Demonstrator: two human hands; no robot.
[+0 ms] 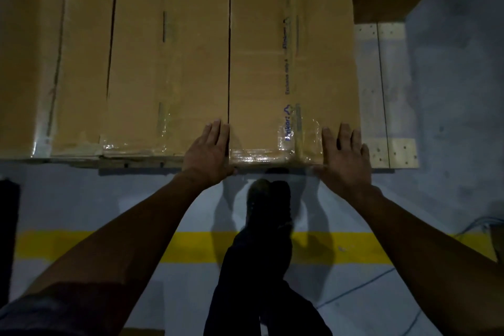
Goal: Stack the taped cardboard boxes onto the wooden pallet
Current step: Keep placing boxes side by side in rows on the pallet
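Right, both hands are flat on the nearest box [291,63], a long brown cardboard carton with glossy clear tape crinkled over its near end and blue print running along the top. That box lies on the wooden pallet [392,90], whose pale planks show bare just to its right. The left hand [210,153] rests with straight fingers across the seam where this carton meets the middle box [169,63], gripping nothing. The right hand [346,155] presses its straight, spread fingers on the carton's near right corner. A third box [49,63], also taped, sits further left, edge to edge. Below, a yellow stripe [109,245] crosses the smooth grey floor [450,117], and a dark shoe [268,202] points at the pallet.
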